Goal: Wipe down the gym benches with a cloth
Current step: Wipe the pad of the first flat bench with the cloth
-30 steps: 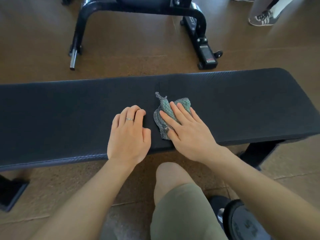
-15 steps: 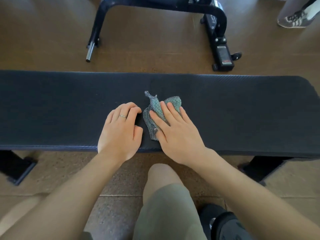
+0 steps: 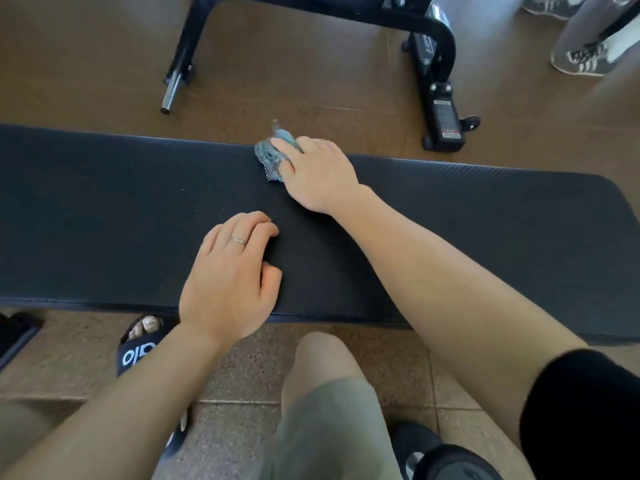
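Observation:
A long black padded gym bench (image 3: 104, 220) runs across the view from left to right. A small green and grey checked cloth (image 3: 272, 157) lies bunched at the bench's far edge. My right hand (image 3: 317, 173) presses on it with the fingers over the cloth, which sticks out to the left and past the fingertips. My left hand (image 3: 230, 275) rests palm down on the pad near the front edge, fingers loosely bent, holding nothing; a ring shows on one finger.
Beyond the bench stands the black tubular frame (image 3: 440, 39) of another machine with a wheeled foot (image 3: 446, 123). Another person's shoe (image 3: 581, 58) is at the top right. My knee (image 3: 322, 375), a sandalled foot (image 3: 138, 344) and a weight plate (image 3: 450, 462) are below.
My right hand has pushed the cloth from the middle of the pad away to the far edge. The left hand stays resting near the front edge.

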Demonstrator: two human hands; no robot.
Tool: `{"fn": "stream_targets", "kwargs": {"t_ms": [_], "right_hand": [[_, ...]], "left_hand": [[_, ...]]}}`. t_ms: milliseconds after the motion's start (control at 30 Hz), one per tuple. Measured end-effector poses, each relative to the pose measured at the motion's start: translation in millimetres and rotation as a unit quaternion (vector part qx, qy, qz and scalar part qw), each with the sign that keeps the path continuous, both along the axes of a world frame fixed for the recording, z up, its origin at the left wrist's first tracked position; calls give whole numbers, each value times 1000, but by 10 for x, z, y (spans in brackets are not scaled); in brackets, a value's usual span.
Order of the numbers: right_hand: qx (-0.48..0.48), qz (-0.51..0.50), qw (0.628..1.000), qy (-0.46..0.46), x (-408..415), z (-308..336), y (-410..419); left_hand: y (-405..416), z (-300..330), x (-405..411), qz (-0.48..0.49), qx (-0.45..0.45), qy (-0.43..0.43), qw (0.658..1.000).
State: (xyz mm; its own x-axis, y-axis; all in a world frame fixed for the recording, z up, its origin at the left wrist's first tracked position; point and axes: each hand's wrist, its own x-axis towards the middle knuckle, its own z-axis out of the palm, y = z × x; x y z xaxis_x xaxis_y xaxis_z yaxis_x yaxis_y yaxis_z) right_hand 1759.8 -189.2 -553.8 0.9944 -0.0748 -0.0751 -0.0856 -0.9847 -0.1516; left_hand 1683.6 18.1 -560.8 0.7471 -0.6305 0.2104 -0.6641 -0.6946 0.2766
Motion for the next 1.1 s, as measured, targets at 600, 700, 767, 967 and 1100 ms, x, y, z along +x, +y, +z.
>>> {"fn": "stream_targets", "kwargs": {"t_ms": [600, 700, 767, 967, 1100], "right_hand": [[-2, -52, 999, -11, 377, 49, 432], [10, -25, 999, -38, 111, 6, 82], [-21, -61, 996, -63, -185, -32, -397], [-43, -218, 975, -17, -902, -36, -1265], [-49, -155, 986, -43, -635, -99, -427]], "left_hand": [[-20, -14, 16, 5, 40, -1, 999], [-17, -14, 13, -1, 36, -11, 999], [-23, -19, 20, -2, 34, -13, 999], [-24, -35, 12, 3, 30, -11, 999], [-12, -37, 10, 4, 26, -14, 1000]]}}
